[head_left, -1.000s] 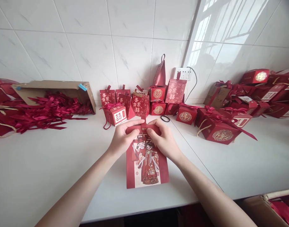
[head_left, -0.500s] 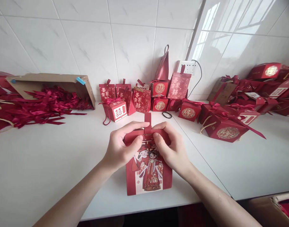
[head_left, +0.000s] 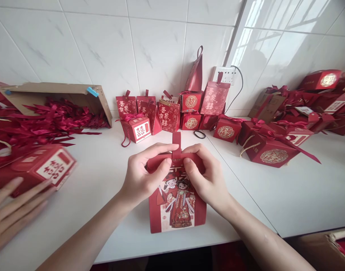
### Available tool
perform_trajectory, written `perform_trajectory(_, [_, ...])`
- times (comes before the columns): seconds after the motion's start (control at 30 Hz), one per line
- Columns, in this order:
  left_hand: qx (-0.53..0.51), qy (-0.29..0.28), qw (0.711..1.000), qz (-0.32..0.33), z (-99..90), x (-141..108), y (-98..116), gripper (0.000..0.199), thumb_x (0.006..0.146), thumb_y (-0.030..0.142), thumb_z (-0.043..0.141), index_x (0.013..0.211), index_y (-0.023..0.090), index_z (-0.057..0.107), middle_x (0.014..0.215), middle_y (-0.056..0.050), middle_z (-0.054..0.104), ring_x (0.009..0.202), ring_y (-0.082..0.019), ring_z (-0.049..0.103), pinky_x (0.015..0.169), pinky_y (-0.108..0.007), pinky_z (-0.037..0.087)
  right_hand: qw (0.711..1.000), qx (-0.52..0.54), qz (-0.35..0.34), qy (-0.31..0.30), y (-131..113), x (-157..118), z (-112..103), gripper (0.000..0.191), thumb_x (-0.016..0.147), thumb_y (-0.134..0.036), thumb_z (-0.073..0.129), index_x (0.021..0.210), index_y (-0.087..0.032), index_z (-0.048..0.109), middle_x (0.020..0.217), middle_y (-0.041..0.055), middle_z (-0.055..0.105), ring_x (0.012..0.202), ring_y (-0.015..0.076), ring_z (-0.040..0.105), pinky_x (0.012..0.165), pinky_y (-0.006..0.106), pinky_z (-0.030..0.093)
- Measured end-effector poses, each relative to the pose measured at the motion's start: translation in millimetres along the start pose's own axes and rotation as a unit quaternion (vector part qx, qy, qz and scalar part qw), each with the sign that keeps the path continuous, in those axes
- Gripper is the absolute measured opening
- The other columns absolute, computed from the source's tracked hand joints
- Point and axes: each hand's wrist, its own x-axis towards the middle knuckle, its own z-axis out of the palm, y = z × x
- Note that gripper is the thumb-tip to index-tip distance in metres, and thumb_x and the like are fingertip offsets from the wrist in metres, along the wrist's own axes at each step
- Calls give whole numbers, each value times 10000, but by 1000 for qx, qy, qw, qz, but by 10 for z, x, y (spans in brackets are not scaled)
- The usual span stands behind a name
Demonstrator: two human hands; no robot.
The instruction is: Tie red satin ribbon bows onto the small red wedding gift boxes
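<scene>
A red gift box [head_left: 178, 207] with two cartoon figures in wedding dress on its front stands near the table's front edge. My left hand [head_left: 149, 173] pinches its top edge from the left, thumb in front and forefinger behind. On the other side my right hand [head_left: 204, 175] grips the same top edge in the same way. Between my hands a red strap [head_left: 176, 145] sticks up from the top of the box. My other fingers are partly hidden behind it.
At the left another person's hand [head_left: 17, 214] touches a red box [head_left: 48, 167]. Behind it a cardboard box [head_left: 58, 90] spills dark red ribbons [head_left: 59, 116]. Several red gift boxes [head_left: 169, 116] line the tiled wall, with more [head_left: 274, 150] at the right. A black ring [head_left: 199, 134] lies mid-table.
Another person's hand and a red box have come into view at the left. My hands keep the same grip on the gift box. The view has shifted slightly.
</scene>
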Motion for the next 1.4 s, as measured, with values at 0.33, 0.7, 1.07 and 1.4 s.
perform_trajectory(0.33, [18, 5, 1000, -4, -1, 29, -3, 226, 820, 259, 595, 1004, 205, 715, 953, -34, 722, 808, -158, 673, 683, -214, 550, 1000, -6, 17, 1, -3, 32, 13, 81, 866, -227, 507, 822, -198, 567, 723, -18, 595, 604, 98, 533, 546, 215, 429])
perform_trajectory(0.7, [26, 13, 999, -13, 2, 32, -5, 237, 809, 273, 592, 993, 199, 722, 959, -42, 719, 805, -154, 663, 681, -210, 545, 999, 9, 35, 0, -13, 41, 15, 59, 839, -210, 511, 798, -198, 552, 702, -21, 585, 587, 99, 524, 526, 212, 419])
perform_trajectory(1.07, [-52, -7, 997, -58, -13, 25, -68, 348, 752, 191, 521, 1039, 234, 713, 482, 51, 517, 385, -70, 362, 351, -192, 294, 999, 20, 38, -9, 15, 54, 22, 59, 831, -183, 486, 807, -199, 537, 711, -27, 572, 592, 96, 515, 524, 206, 417])
perform_trajectory(1.4, [-80, -6, 995, -59, -7, 43, -112, 338, 745, 196, 529, 1026, 197, 715, 448, 61, 398, 397, -52, 297, 353, -163, 256, 999, 25, 42, -16, 41, 62, 17, 69, 827, -175, 462, 811, -195, 526, 725, -29, 569, 612, 98, 516, 553, 207, 420])
